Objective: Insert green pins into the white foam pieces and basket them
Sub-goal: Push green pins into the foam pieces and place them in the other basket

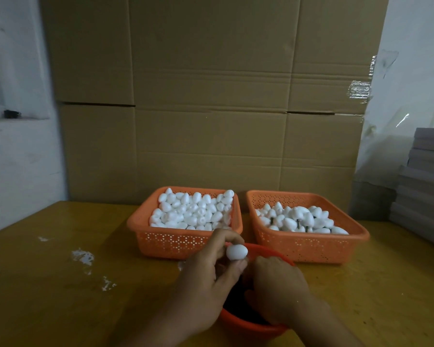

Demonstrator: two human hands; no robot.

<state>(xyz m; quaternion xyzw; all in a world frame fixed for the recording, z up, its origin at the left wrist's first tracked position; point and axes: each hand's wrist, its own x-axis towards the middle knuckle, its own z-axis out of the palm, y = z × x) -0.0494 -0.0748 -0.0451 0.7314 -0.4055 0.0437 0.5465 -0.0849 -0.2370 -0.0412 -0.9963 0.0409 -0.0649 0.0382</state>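
My left hand (pixel 211 269) pinches a white egg-shaped foam piece (pixel 236 252) between its fingertips, just above the near rim of the red bowl (pixel 251 326). My right hand (pixel 277 286) reaches down into that bowl; its fingertips are hidden in the dark inside, and the bowl's contents cannot be made out. Behind them stand two orange baskets: the left basket (pixel 166 242) is heaped with plain foam pieces, the right basket (pixel 311 246) holds foam pieces, some with dark green pins sticking out.
A tall wall of cardboard boxes (pixel 211 96) rises right behind the baskets. Grey flat boards (pixel 426 176) are stacked at the right edge. White foam crumbs (pixel 83 256) lie on the yellow-brown table (pixel 60 296) to the left.
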